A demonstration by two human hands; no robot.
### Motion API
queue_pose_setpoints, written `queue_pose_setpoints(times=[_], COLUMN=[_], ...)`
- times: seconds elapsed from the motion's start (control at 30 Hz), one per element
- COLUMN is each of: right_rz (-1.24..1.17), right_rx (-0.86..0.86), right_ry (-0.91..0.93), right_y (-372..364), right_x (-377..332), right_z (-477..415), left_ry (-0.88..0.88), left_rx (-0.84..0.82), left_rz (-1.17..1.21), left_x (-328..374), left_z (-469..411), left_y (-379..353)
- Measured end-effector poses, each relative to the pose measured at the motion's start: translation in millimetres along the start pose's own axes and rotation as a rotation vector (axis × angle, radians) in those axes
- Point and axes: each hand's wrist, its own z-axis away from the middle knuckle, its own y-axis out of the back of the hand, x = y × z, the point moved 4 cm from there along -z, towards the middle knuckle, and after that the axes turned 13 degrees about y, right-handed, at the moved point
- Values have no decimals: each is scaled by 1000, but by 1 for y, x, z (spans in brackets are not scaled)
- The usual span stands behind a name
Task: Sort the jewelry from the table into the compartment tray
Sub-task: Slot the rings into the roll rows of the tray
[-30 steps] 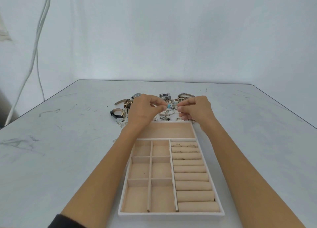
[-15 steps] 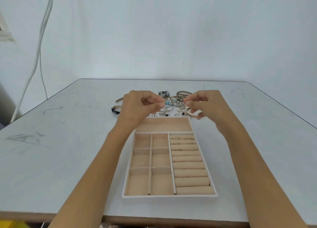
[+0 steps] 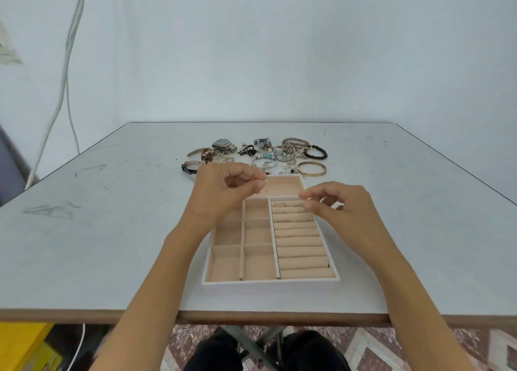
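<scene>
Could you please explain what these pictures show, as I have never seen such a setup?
There is no machine here: a person works with bare hands, and every picture comes from one camera worn on the head, looking forward and down. On the grey table lies a beige compartment tray, with square cells on the left, padded ring rolls on the right and a long cell at the far end. A few rings sit in the farthest rolls. Beyond the tray lies a jewelry pile, with watches, a gold bangle and a black bead bracelet. The left hand pinches a thin ring above the tray's far end. The right hand hovers over the ring rolls, thumb and forefinger close together; whether it holds anything is too small to tell.
</scene>
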Motion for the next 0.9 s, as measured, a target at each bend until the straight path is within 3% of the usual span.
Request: queue_pose_setpoints(times=[0.9], right_rz=[135], right_rx=[-48], right_ry=[63], right_y=[-2], right_x=[-1], right_z=[14], left_ry=[-17], left_rx=[-26], left_rz=[-15], left_x=[-1], left_z=[7], left_y=[-3])
